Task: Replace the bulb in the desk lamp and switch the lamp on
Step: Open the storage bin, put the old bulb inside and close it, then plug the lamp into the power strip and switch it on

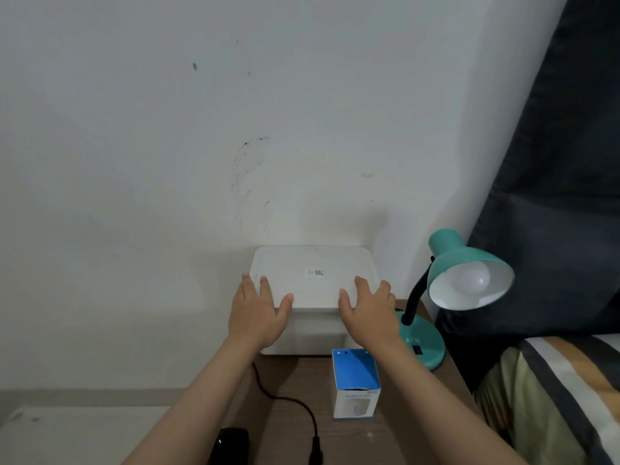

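Blue bulb box (356, 384) upright on desk (402, 431), nearest, just below right wrist. Both hands spread flat on white bin lid (312, 273): left hand (256, 313), right hand (367, 310), nothing gripped. Lamp (469, 273) beside right hand, which is nearer; shade tilted toward camera, bulb (474, 280) apparently seated, unlit.

The box (312, 283) looks like smooth matt white plastic. The lamp (469, 263) shade has a glossy teal finish; its frosted bulb (474, 278) is matt. The tabletop (369, 441) shows brown wood grain.
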The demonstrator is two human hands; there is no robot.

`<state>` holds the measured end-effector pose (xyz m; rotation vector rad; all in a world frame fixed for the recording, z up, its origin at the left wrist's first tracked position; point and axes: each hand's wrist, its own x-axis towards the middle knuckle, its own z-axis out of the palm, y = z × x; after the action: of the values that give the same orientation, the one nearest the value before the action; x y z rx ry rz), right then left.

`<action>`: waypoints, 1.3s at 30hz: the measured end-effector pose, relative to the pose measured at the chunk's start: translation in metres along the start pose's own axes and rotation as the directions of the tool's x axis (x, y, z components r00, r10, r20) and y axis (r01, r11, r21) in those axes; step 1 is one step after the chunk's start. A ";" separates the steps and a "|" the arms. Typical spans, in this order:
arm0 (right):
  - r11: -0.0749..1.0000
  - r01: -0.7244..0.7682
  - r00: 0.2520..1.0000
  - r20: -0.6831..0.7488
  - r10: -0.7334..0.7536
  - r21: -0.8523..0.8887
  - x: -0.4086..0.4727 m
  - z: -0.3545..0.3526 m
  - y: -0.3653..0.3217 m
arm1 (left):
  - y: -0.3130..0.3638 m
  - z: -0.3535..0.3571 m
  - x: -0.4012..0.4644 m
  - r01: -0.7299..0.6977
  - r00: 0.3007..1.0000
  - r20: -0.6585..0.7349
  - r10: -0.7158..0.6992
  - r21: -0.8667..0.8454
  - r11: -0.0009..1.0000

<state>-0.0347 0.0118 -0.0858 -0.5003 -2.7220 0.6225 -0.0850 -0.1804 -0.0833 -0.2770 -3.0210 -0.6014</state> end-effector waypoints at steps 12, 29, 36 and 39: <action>0.999 0.029 0.999 -0.039 -0.028 0.041 0.005 0.012 0.015 | -0.009 0.006 0.008 -0.022 0.999 0.040 0.020 0.046 0.999; 0.761 0.605 0.788 -0.042 -0.614 0.234 -0.144 0.002 -0.008 | -0.025 0.008 -0.173 -0.050 0.992 -0.124 0.023 -0.215 0.975; 0.939 0.253 0.922 0.236 -0.307 0.234 -0.199 0.045 0.014 | -0.079 0.036 -0.259 0.020 0.998 -0.053 -0.027 -0.133 0.991; 0.975 0.108 0.929 0.329 -0.168 0.194 -0.201 0.059 0.014 | -0.086 0.049 -0.275 0.030 0.999 -0.010 -0.032 -0.108 0.994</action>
<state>0.1269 -0.0768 -0.1859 -0.1639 -2.9525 0.9779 0.1688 -0.2848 -0.1832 -0.2304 -2.9911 -0.7676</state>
